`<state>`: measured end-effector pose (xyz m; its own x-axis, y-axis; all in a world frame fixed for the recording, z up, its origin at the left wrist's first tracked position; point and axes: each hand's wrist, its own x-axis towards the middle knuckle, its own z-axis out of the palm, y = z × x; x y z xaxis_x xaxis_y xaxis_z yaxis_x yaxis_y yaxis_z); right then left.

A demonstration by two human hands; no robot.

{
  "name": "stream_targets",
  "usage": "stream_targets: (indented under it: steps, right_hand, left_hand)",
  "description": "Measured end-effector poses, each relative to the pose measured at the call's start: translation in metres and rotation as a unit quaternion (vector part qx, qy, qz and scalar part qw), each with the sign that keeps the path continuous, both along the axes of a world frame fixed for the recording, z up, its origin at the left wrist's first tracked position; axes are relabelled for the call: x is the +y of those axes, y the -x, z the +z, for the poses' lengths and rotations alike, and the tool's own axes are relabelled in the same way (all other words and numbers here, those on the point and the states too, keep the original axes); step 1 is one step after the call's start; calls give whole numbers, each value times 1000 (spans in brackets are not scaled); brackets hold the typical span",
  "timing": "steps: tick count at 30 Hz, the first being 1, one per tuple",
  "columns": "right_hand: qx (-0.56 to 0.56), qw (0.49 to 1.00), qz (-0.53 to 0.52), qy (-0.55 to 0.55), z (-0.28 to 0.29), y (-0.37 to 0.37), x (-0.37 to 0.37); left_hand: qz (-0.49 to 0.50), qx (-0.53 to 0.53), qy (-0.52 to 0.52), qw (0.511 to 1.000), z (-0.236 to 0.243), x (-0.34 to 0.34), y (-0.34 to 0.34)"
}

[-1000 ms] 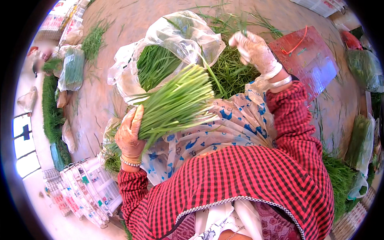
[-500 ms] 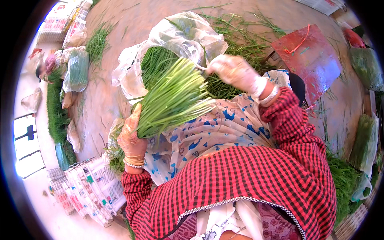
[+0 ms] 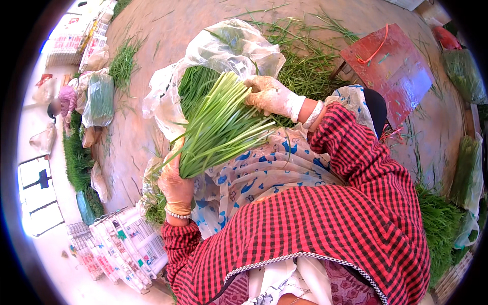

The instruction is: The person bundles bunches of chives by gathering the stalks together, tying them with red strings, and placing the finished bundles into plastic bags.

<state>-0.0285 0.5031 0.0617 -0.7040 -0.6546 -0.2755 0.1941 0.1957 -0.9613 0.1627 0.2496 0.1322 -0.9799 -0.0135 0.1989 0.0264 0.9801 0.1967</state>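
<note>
A thick bunch of garlic chives [image 3: 218, 127], green with pale stalk ends, lies tilted above my lap. My left hand [image 3: 177, 185], in a thin translucent glove, is closed around its lower left side, with part of the fingers hidden under the leaves. My right hand [image 3: 272, 96], gloved too, has its fingers curled in against the pale ends at the upper right; its fingertips are partly hidden among the stalks. Just behind the bunch, an open clear plastic bag [image 3: 231, 43] holds more chives [image 3: 195, 89]. A plastic apron with blue prints [image 3: 254, 168] covers my lap.
Loose chives [image 3: 300, 66] lie heaped on the floor beyond my right hand. A red low table [image 3: 389, 71] with an orange cord stands at the right. Stacked newspapers [image 3: 129, 244] are at the lower left. Another person [image 3: 67, 99] is at the far left, near bagged greens [image 3: 99, 99].
My right hand has come left and down onto the stalk ends, its fingers curling in. My left hand still holds the bunch, turned slightly. The whole view has shifted a little.
</note>
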Motion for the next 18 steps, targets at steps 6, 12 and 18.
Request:
stream_targets:
  steps: [6, 12, 18]
  right_hand:
    - [62, 987, -51, 138, -40, 7, 16]
    - [233, 971, -47, -36, -21, 9, 31]
    - [192, 956, -150, -163, -45, 49, 89]
  left_hand:
    - [-21, -36, -111, 993, -8, 9, 7]
    - [-18, -77, -169, 982, -15, 16, 7]
    - [24, -119, -204, 971, -13, 13, 3]
